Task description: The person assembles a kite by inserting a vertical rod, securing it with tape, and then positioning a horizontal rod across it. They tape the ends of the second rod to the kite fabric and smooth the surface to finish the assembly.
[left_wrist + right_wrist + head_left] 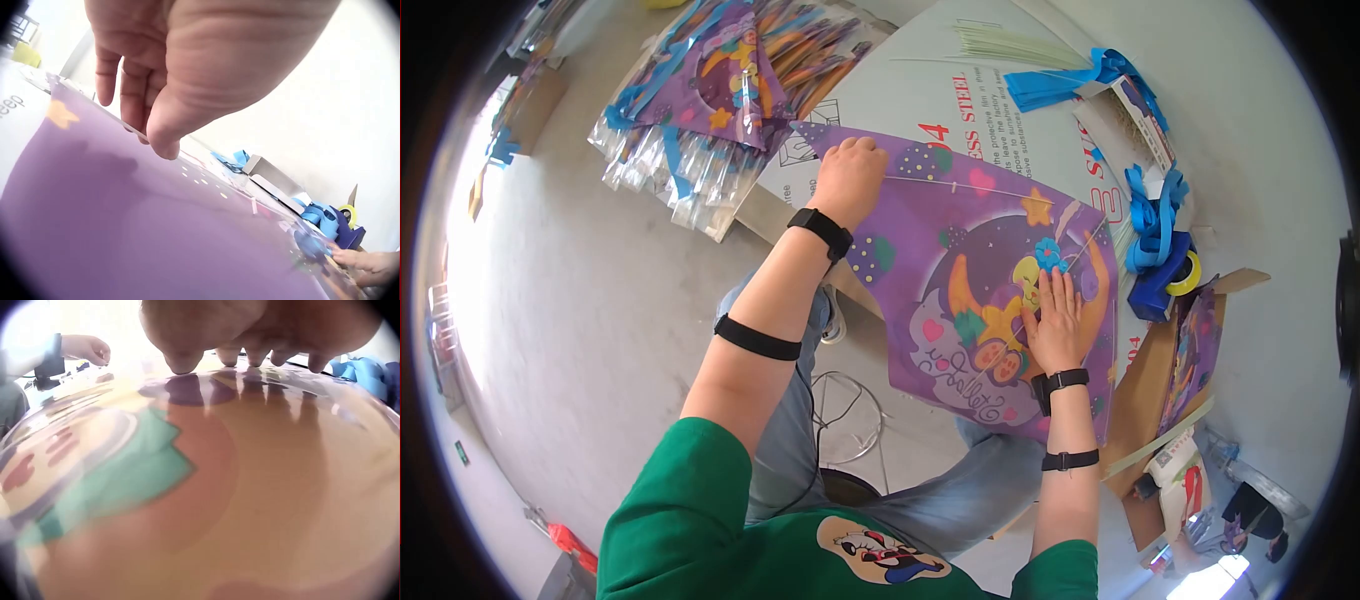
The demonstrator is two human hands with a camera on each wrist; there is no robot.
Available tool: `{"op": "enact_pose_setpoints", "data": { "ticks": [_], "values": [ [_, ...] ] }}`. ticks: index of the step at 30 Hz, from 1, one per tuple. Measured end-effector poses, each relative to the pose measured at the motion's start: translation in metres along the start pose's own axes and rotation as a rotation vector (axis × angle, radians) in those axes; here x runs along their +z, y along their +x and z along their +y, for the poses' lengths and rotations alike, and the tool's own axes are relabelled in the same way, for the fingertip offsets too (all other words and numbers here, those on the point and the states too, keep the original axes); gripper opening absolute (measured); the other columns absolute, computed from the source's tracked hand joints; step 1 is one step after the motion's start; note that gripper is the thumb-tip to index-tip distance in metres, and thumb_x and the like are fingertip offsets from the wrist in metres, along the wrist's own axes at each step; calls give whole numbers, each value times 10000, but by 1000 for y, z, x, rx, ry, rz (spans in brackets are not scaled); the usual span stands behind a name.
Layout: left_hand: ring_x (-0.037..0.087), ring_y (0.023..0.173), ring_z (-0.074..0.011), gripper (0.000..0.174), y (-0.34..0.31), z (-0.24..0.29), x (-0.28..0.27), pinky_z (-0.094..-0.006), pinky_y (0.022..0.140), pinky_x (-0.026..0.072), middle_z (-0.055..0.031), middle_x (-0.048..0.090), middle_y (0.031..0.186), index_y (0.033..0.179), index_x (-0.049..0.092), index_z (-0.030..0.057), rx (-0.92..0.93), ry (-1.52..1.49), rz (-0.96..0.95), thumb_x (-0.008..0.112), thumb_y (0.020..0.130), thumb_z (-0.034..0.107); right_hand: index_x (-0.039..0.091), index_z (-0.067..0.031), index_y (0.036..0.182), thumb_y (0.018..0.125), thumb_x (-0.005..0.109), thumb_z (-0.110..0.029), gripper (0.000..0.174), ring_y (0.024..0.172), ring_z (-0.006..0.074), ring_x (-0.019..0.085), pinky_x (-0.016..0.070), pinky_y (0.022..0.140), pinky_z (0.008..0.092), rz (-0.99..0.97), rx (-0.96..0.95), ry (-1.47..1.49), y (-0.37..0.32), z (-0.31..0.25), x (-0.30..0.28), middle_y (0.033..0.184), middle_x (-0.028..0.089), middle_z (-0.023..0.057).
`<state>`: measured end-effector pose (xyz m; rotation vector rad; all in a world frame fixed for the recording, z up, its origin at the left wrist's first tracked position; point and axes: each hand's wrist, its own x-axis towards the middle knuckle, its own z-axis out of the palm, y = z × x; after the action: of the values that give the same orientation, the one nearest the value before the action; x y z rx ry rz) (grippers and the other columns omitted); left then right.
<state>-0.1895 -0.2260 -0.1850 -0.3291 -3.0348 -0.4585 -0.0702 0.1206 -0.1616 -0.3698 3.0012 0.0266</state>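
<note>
A purple printed sheet (920,290) with a cartoon picture lies over the table's edge, a thin rod or cord running across its upper part. My left hand (852,182) is at the sheet's upper left. In the left wrist view its thumb and fingers (164,134) pinch the sheet's raised edge (200,169). My right hand (1055,325) rests palm down on the picture with fingers extended. The right wrist view shows its fingertips touching the glossy surface (269,462); the left hand (84,349) appears in the background.
A stack of plastic-packed printed items (690,165) stands at the upper left, with a purple sheet (725,85) on top. At the right are blue ribbons (1152,215), a small box (1142,125), a blue tape dispenser (1155,295) and an open cardboard box (1142,400).
</note>
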Motion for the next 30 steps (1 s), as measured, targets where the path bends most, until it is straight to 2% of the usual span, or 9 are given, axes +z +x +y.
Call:
{"op": "enact_pose_setpoints", "data": {
  "ticks": [2,4,5,7,10,15,17,20,30],
  "values": [
    [541,975,-239,133,3,-1,-2,-357,815,436,-57,573,934,839,627,86,-6,6,-22,551,736,50,391,-45,1343,841,603,-216,571,1312,323,315,273,1061,471,12,-17,-19,5,-3,-8,1398,375,150],
    [539,976,-239,125,10,-6,-5,-358,820,434,-59,570,935,822,629,85,16,45,10,554,731,41,461,-17,1257,821,622,-156,486,1222,336,419,349,1011,426,183,-80,111,27,-12,-13,1302,468,157],
    [539,976,-239,125,13,-8,-6,-358,820,434,-59,570,935,822,629,85,22,45,11,554,731,41,461,-17,1257,821,622,-156,486,1222,336,419,349,1011,426,185,-75,111,39,-17,-15,1302,468,157],
    [534,977,-243,123,19,-11,-7,-363,829,425,-58,566,929,812,633,98,-13,17,18,555,735,43,517,-3,1148,795,637,-104,386,1092,337,508,412,931,399,236,-83,312,68,-24,-15,1172,549,150],
    [527,978,-247,130,21,-21,0,-371,836,417,-56,562,926,813,637,110,-37,-39,16,553,739,44,563,-11,1054,760,661,-78,317,1005,329,540,435,877,399,267,-29,420,110,-26,-3,1077,578,140],
    [520,980,-249,110,28,-9,3,-377,841,413,-58,558,941,833,632,100,-47,-97,144,573,751,57,612,-34,957,721,695,-67,252,922,308,567,452,822,390,377,72,449,153,-10,8,981,587,131],
    [519,987,-248,112,30,5,9,-377,843,416,-58,559,953,848,631,95,6,-178,194,603,744,62,613,-29,940,732,694,-62,226,847,265,597,470,776,364,342,317,576,157,-3,9,933,588,121],
    [491,1076,-268,307,35,30,14,-393,897,409,-65,558,1048,950,616,97,69,-301,64,731,666,90,614,-21,905,745,694,-59,183,767,217,609,483,723,329,355,392,679,155,2,15,913,585,108],
    [497,1062,-272,287,44,44,29,-389,891,410,-72,560,1052,928,622,79,54,-382,49,729,662,94,613,-21,866,725,721,-69,184,704,179,579,481,684,296,464,456,762,153,6,33,861,553,66]
  ]
}}
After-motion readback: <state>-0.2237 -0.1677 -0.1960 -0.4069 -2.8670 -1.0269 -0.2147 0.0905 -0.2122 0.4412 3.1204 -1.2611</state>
